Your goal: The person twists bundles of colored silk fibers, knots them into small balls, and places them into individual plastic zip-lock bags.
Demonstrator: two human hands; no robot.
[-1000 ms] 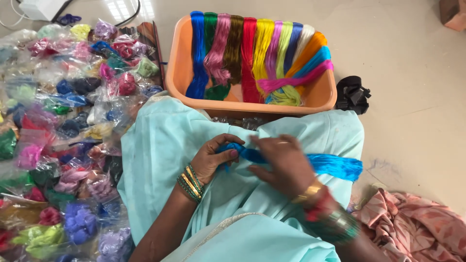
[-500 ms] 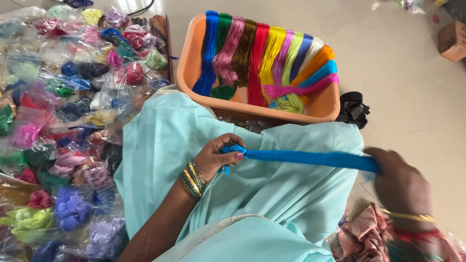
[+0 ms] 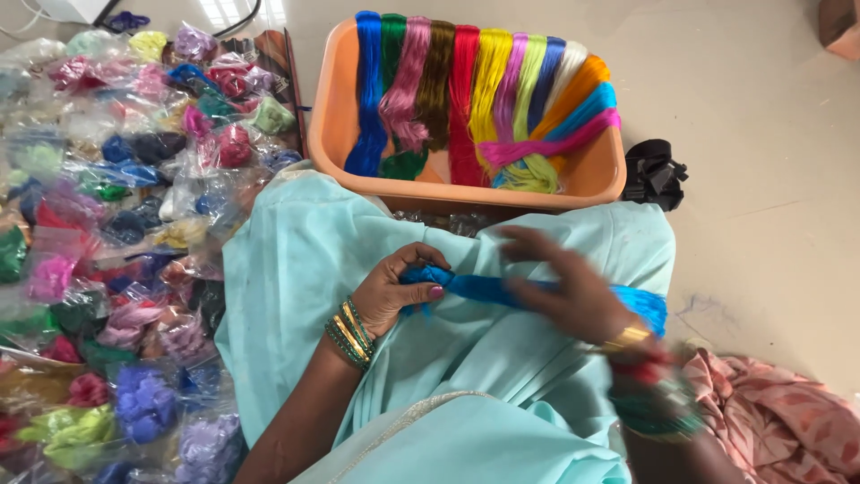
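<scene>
- Your left hand (image 3: 394,291) pinches one end of the blue thread skein (image 3: 488,289) over your lap.
- Your right hand (image 3: 569,291) is blurred, fingers curled over the skein's middle; I can't tell the grip.
- The orange tub (image 3: 333,116) of coloured skeins sits just ahead on the floor.

Taking the orange tub (image 3: 333,125) as landmark: its inside is filled with hanging thread skeins (image 3: 466,90), leaving only a little bare floor of the tub near its front wall. Left of the tub, bagged thread bundles (image 3: 116,224) crowd the floor. Right of it, past a black bundle (image 3: 654,172), the tiled floor (image 3: 761,99) lies open. Nearer than the tub, the lap cloth (image 3: 313,260) offers open room.
</scene>
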